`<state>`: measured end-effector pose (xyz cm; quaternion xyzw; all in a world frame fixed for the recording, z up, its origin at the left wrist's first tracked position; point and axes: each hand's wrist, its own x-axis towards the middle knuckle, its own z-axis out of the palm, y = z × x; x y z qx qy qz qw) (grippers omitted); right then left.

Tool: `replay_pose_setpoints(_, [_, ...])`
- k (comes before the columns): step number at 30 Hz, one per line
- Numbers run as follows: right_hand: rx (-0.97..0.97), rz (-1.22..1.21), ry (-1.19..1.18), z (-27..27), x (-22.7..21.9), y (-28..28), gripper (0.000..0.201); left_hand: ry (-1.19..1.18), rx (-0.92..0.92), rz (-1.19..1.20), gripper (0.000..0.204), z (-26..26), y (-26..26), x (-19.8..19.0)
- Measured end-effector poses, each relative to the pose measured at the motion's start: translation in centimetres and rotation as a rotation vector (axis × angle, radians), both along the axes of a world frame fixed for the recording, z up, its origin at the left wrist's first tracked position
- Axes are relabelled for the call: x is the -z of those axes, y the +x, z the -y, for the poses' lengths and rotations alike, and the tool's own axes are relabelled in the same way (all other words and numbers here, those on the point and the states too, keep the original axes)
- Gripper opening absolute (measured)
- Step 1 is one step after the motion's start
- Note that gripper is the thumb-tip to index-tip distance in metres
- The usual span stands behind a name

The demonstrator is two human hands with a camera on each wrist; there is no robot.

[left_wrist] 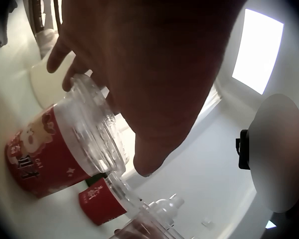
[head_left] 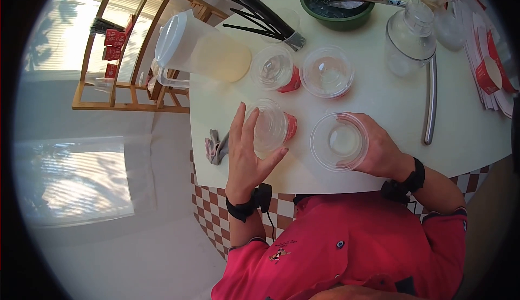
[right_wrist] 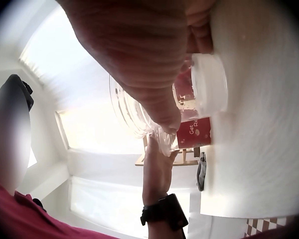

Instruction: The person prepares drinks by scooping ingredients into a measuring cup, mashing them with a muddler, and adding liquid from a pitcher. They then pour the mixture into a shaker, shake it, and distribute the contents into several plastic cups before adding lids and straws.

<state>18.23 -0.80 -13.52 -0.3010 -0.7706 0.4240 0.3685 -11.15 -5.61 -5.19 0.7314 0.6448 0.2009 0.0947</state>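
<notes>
On the near side of the table, my right hand [head_left: 384, 151] grips a clear plastic cup [head_left: 317, 140] from its right side, thumb and fingers around the wall. The cup stands upright, its round mouth facing the head camera. To its left is a cup with a red printed band and a clear lid [head_left: 269, 121]. My left hand [head_left: 246, 162] is spread beside that lid with its fingers straight. In the left wrist view, the red printed cup [left_wrist: 47, 154] stands below the hand, fingertips close by the lid.
Two more lidded red cups, one left [head_left: 271, 68] and one right [head_left: 327, 71], stand behind. Farther back are a pitcher [head_left: 211, 56], black straws [head_left: 268, 21] and a green bowl [head_left: 346, 23] with utensils. A clear bottle [head_left: 411, 37], a metal rod [head_left: 430, 105] and a grey cloth [head_left: 215, 147] flank them.
</notes>
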Motion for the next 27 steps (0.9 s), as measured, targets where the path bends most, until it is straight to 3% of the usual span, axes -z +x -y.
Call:
replay_pose_setpoints(7, [0.008,0.028,0.087,-0.1,-0.1,0.0,0.095,0.111,0.051,-0.154,0.084,-1.4,1.8,-0.1])
replay_pose_setpoints(10, [0.038,0.066,0.04,0.1,-0.4,0.1,0.099,0.161,0.008,-0.16,0.072,-1.7,1.7,0.8])
replay_pose_setpoints(16, [-0.014,0.079,-0.221,0.3,-1.1,1.1,0.118,0.17,0.029,-0.102,0.068,-1.1,1.7,0.5])
replay_pose_setpoints(19, [-0.026,0.079,-0.34,1.2,-2.8,2.3,0.118,0.176,0.063,-0.07,0.067,-0.7,1.3,0.5])
replay_pose_setpoints(22, [0.084,0.071,-0.463,2.5,-5.8,4.5,0.106,0.201,0.095,-0.033,0.066,-0.5,0.7,0.6])
replay_pose_setpoints(25, [0.049,0.262,-0.248,2.4,-11.5,5.7,0.096,0.241,0.115,-0.001,0.063,-0.3,0.0,1.2])
replay_pose_setpoints(27, [-0.041,0.333,-0.076,1.5,-13.0,3.2,0.083,0.281,0.134,0.026,0.061,-0.4,-0.1,1.4])
